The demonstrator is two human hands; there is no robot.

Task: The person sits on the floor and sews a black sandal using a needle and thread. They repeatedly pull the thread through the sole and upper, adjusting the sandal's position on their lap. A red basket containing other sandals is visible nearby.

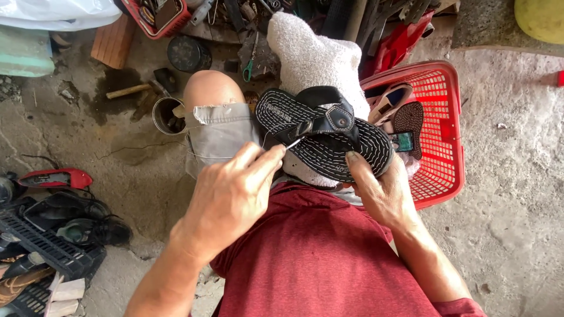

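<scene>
**Stitching a black sandal on my lap**

Pinching a thin needle [294, 142] between pressed-together fingertips, my left hand [229, 196] works at the strap of the black sandal [326, 132] with white stitching. My right hand [382, 191] grips the sandal's edge, fingers curled under, thumb on the sole. The sandal rests on a white towel [311, 58] over my knee. Right of the sandal sits a red basket [440, 117]; left of it, a tin can [166, 115].
</scene>
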